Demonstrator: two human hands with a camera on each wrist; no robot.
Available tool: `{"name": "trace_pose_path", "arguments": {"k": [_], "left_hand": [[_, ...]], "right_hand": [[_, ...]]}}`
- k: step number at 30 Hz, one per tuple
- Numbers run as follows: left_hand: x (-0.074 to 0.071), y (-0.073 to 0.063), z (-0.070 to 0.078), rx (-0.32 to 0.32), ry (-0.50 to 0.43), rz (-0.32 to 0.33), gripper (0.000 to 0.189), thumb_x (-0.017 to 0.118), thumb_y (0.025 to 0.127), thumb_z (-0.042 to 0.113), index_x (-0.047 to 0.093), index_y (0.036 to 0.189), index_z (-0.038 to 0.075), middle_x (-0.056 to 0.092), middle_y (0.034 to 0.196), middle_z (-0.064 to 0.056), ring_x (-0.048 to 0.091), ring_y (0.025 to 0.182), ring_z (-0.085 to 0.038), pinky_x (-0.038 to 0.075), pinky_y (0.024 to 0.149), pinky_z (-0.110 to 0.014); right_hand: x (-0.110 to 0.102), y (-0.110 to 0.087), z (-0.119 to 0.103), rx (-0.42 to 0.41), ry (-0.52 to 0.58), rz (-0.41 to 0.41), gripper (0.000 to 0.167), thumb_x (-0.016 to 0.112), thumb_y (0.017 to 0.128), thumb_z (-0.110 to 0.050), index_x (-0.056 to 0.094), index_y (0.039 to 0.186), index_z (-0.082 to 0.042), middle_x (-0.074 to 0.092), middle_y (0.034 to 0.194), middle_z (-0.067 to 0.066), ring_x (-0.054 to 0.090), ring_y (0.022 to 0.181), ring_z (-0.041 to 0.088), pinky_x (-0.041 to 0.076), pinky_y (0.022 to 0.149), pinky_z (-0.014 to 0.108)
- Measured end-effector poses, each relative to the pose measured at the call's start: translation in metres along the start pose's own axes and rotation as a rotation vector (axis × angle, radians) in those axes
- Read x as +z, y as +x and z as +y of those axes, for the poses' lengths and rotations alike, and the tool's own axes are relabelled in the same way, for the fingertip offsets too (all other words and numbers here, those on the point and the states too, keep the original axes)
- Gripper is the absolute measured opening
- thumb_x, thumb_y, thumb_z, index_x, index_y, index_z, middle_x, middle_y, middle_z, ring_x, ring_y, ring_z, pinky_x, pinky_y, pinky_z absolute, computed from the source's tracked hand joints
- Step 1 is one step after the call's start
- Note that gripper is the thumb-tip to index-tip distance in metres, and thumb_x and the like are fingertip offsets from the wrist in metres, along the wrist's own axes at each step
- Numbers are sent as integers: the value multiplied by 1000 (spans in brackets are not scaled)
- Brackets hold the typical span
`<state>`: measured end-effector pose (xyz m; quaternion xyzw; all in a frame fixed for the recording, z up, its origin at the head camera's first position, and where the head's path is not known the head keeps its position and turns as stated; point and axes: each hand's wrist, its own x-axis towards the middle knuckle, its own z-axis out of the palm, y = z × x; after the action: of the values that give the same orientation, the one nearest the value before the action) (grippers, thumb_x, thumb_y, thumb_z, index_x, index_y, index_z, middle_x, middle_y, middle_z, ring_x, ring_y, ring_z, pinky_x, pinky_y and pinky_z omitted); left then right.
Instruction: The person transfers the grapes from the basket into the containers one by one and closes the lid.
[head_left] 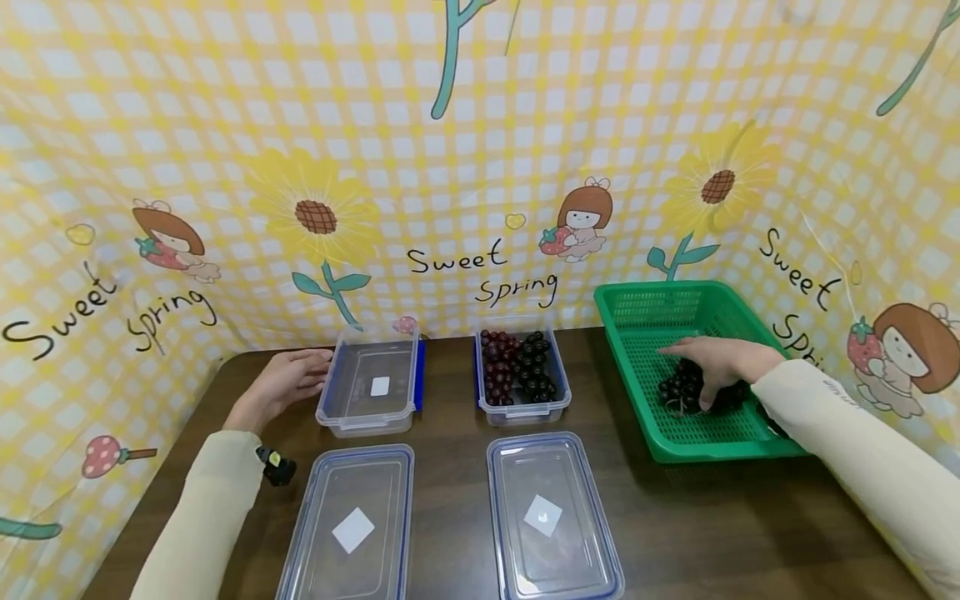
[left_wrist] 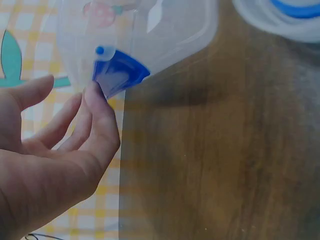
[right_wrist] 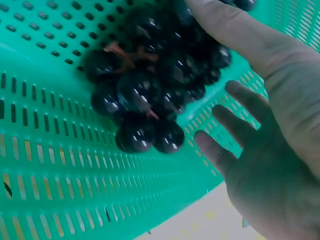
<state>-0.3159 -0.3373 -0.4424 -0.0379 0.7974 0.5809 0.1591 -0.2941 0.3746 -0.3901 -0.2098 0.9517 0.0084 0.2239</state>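
L hand [head_left: 283, 385]: fingers loosely bent & apart, no hold on anything; one fingertip by blue latch [left_wrist: 120, 70], touching or just shy, can't tell.
Clear tub [head_left: 367, 423]: just right of L hand. Poss. issue: a knock on the latch could skid or twist it, since nothing grips the tub.
R hand [head_left: 716, 367]: spread wide, thumb over fruit, other fingertips clear of it in R wrist view; no grip seen, thumb contact unclear.
Dark grapes [head_left: 678, 390]: below R hand, in basket. Main risk: berries squashed or popped off if thumb presses too hard; bunch slips if only a few berries get pinched.
Stem [right_wrist: 120, 52]: below R thumb, thin; might snap under full bunch wt., or catch in the mesh.
Green basket [head_left: 723, 452]: around R hand, R sleeve [head_left: 813, 400] over its rim. Low sleeve could snag & drag it.
Grape tub [head_left: 525, 412]: between hands, red + black grapes inside; prob. OK unless bumped by a swinging arm.
Lids [head_left: 393, 492]: two, bodyward of hands, flat; left one near L forearm, so could get nudged.
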Motion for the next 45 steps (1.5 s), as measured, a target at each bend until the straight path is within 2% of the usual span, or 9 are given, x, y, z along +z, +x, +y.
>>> {"name": "trace_pose_path", "arguments": {"k": [3, 6, 12, 18, 24, 30, 34, 38, 45], "left_hand": [[-6, 7, -6, -16, -66, -39, 68, 53, 111, 37, 30, 165, 2, 67, 118, 11, 70, 100, -1, 60, 87, -21], [-10, 11, -6, -37, -117, -64, 72, 54, 110, 40, 26, 166, 4, 66, 117, 13, 69, 102, -2, 60, 88, -22], [-13, 15, -1, -54, -156, -84, 67, 54, 111, 40, 32, 165, 8, 68, 119, 11, 68, 100, -5, 59, 87, -24], [-14, 18, 1, -34, -112, -118, 65, 54, 111, 28, 27, 166, 5, 73, 112, 14, 68, 95, -4, 57, 82, -24], [-12, 20, 1, -34, -79, -118, 67, 58, 109, 19, 27, 166, 4, 68, 92, 14, 60, 78, -3, 54, 74, -23], [-9, 23, 3, -42, -66, -116, 67, 60, 108, 18, 28, 166, 6, 73, 106, 9, 67, 89, -4, 58, 77, -25], [-8, 24, 5, -71, -109, -109, 67, 60, 108, 16, 28, 166, 9, 74, 107, 8, 68, 88, -6, 59, 77, -26], [-7, 25, 7, -92, -150, -131, 72, 60, 108, 14, 21, 169, 12, 73, 106, 6, 67, 87, -7, 58, 77, -29], [-5, 26, 7, -122, -193, -137, 76, 60, 108, 13, 18, 170, 16, 70, 104, 6, 65, 86, -8, 58, 77, -29]], "right_hand": [[7, 6, -3, -3, -40, -15, 114, 99, 70, -19, 35, 165, -14, 31, 166, 31, 34, 146, 62, 60, 90, 57], [12, 10, -4, -7, -68, -9, 116, 100, 68, -16, 36, 164, -15, 32, 167, 30, 39, 143, 61, 63, 79, 50], [12, 11, 0, 3, -51, -3, 118, 101, 66, -16, 36, 164, -16, 30, 168, 28, 38, 143, 62, 63, 74, 47], [10, 12, 4, 10, -20, -9, 114, 100, 67, -19, 38, 163, -16, 30, 167, 29, 35, 145, 62, 62, 78, 50], [11, 15, 7, -20, -32, 10, 97, 100, 68, -21, 50, 151, -21, 41, 160, 26, 45, 139, 57, 61, 82, 53], [13, 17, 9, -32, -31, 23, 89, 100, 69, -21, 55, 146, -20, 44, 157, 27, 47, 138, 56, 59, 89, 58], [13, 19, 8, -41, -19, 35, 86, 99, 70, -22, 57, 144, -19, 44, 158, 29, 47, 138, 57, 58, 93, 61], [15, 21, 5, -57, -19, 39, 80, 98, 73, -20, 58, 142, -19, 44, 157, 30, 47, 137, 57, 58, 93, 61], [19, 20, 6, -77, -9, 57, 72, 94, 77, -11, 61, 141, -16, 47, 155, 31, 51, 134, 56, 60, 89, 57]]}}
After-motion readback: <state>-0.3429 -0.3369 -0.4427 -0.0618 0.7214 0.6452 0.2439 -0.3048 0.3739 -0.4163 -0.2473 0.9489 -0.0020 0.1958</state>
